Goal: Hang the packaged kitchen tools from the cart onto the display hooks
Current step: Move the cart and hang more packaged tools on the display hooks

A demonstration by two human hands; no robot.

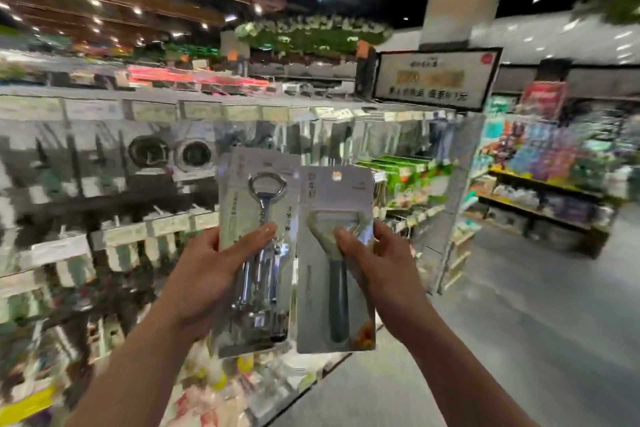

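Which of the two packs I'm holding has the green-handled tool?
The peeler pack in your right hand; the left hand's corkscrew pack is all shiny metal.

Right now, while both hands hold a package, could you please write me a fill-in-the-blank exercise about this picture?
1. The corkscrew package is gripped by the ____ hand.
2. The peeler package is held on the ____ side of the corkscrew package.
3. The left hand and the right hand each lay a ____ on the front of a package.
4. The peeler package's hang hole is at its ____ end.
Missing words: left; right; thumb; top.
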